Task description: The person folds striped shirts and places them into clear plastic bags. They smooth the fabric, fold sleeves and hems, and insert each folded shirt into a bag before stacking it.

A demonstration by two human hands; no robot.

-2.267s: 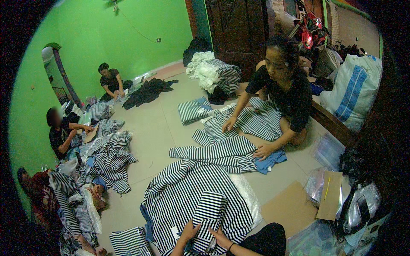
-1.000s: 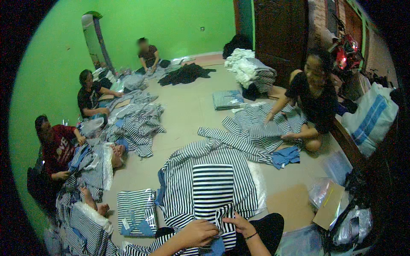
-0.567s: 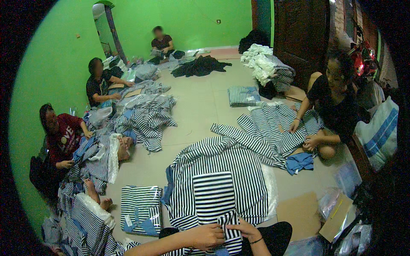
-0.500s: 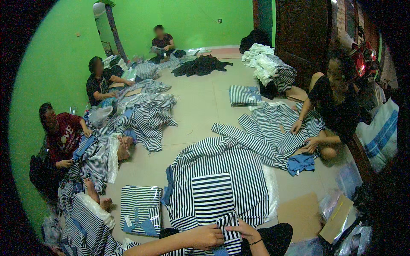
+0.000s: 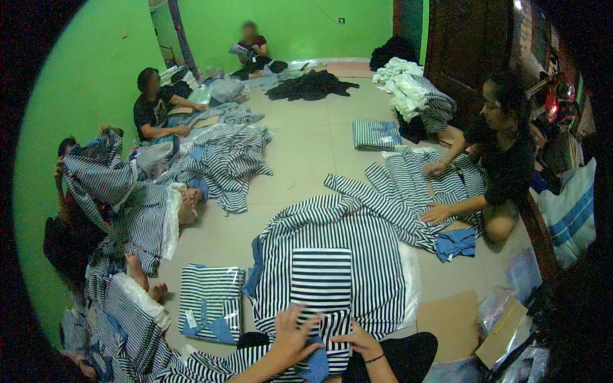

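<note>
In the head view, the left hand [image 5: 295,336] has its fingers wide over the near part of a folded striped shirt [image 5: 322,274]; the right hand [image 5: 360,342] is at its right edge, grip unclear. The shirt lies atop a spread striped garment [image 5: 377,268] on the floor [image 5: 300,159]

Green wall [image 5: 306,29], tiled floor [image 5: 303,143], dark door [image 5: 469,54]

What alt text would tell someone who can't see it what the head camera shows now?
Someone's open left hand is at the near left of a folded striped shirt, the right hand at its near right. The shirt lies on a larger striped garment spread over a tiled floor. Several people sit among heaps of clothes in a green-walled room.
</note>
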